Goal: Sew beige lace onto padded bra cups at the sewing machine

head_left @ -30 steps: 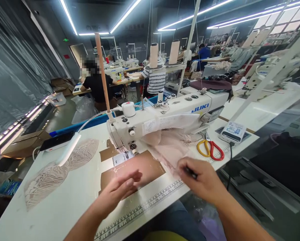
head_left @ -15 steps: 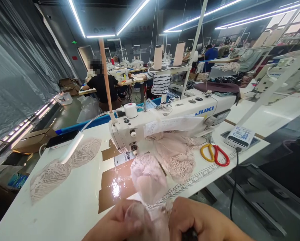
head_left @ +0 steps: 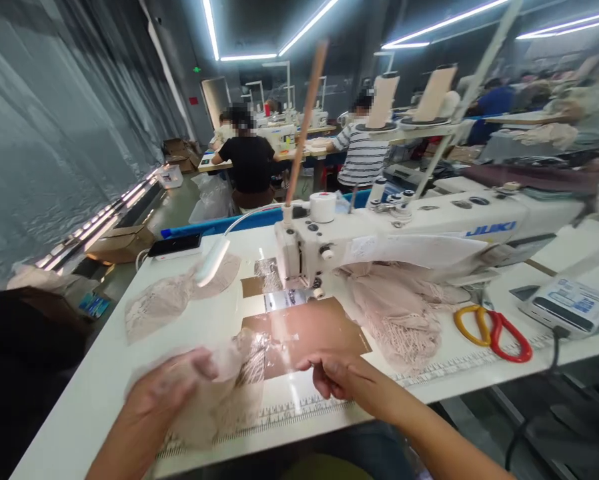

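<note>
Beige lace piece, one, held in left hand grip; right hand curled, grip contents unclear; scissors, one pair

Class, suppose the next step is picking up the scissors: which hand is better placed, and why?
Probably the right hand: it lies nearer the scissors, whereas the left hand is farther off and appears occupied with a sheer lace piece. Whether the right holds anything is unclear.

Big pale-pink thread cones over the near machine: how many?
2: left cone and right cone, side by side on the stand. Others may be hidden farther back.
</note>
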Demonstrator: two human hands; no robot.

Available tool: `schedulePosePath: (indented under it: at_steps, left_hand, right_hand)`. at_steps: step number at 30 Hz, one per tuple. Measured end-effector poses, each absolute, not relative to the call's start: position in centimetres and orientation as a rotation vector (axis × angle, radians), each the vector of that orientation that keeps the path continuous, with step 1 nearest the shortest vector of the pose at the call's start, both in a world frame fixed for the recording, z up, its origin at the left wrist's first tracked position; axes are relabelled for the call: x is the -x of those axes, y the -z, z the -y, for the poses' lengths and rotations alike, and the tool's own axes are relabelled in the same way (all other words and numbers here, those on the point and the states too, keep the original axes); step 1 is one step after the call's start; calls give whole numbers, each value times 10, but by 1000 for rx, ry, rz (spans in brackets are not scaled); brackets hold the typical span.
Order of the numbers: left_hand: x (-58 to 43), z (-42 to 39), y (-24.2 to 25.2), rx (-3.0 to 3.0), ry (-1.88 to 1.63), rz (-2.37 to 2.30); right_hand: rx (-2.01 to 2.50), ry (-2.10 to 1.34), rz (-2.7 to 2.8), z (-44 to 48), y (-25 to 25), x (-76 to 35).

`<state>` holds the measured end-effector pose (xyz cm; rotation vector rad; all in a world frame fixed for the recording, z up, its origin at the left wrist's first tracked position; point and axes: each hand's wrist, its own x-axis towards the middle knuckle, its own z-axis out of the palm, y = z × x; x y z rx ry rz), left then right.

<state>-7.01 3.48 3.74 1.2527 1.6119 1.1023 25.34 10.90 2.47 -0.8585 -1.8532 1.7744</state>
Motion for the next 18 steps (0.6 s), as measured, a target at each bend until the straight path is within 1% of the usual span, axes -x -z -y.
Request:
schedulePosePath:
  at_steps: [4,7,11,14,18]
  left_hand:
    - [46,-51,-30,-1293,-953,-1457]
    - [40,-53,-24,-1248,-909,-1325]
    - [38,-50,-22,-1342,-847,-1279]
    - [40,-48,-26,-1363,-873,-1270]
    - [48,-46,-33,-1256,-941,-1282]
  right_hand:
    - [903,-1639,2074,-114,-34,-227]
    - [851,-1693,2110,-118,-30,-204]
    - [718,-1773,2065,-121,-24,-180]
    - [736,-1762,2035,-126,-29,-181]
    - [814,-1617,2188,-134,-42,-202]
